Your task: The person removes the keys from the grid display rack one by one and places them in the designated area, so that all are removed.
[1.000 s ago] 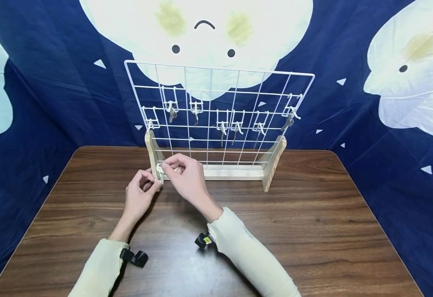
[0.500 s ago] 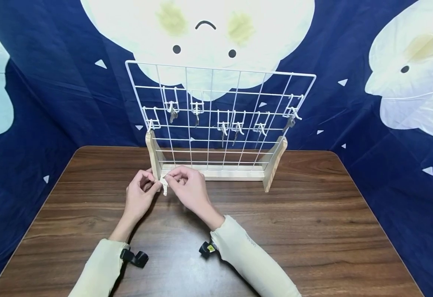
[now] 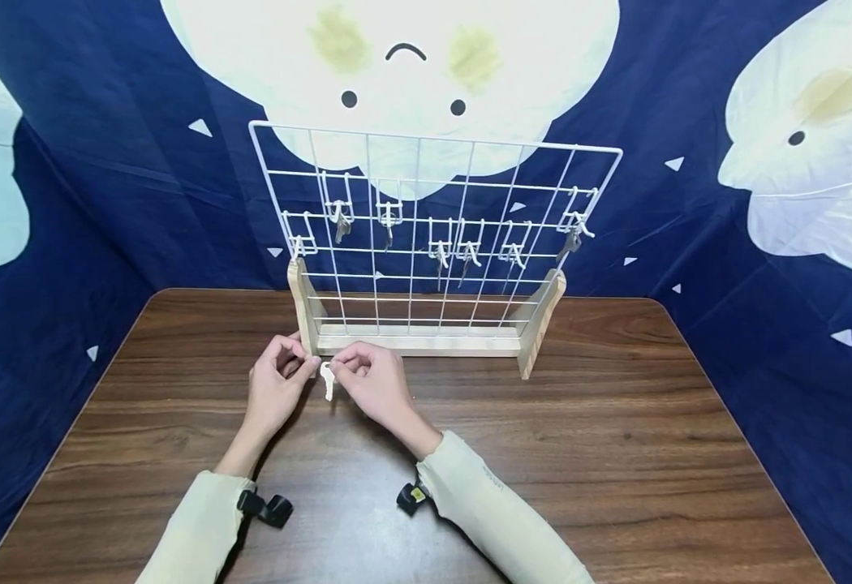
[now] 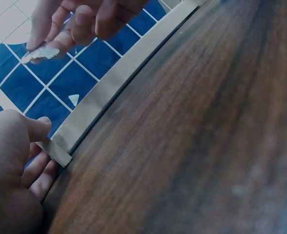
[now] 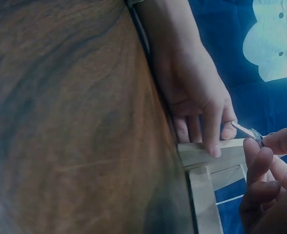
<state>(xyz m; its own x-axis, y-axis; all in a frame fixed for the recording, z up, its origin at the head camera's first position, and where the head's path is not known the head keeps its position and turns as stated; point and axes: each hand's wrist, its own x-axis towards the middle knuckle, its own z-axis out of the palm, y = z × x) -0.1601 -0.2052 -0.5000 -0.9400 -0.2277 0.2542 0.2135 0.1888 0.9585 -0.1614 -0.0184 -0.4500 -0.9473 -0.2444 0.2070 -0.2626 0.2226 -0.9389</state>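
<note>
Your R hand has a narrow pinch, thumb & finger holding a key by its head. Key's at 9 o'clock of that hand, blade pointing approx 6, held abv the table & near your L thumb tip. Your L hand, at 9 from the key, has thumb & fingers curled round the foot of the near wooden end piece, at approx 8 on the wire rack.

From there a wooden base rail runs toward 3, meeting the far wooden end piece at approx 4 on the rack. The white grid stands abv the rail, at approx 1 from your R hand, w/ wht hooks clipped on; several hung keys dangle from them, incl. one at approx 2 o'clock by the rack's edge.

Further out: pale sleeves at 5 & 7, each w/ a blk wrist device. At 12, behind the rack, a blue cloth w/ white clouds.
</note>
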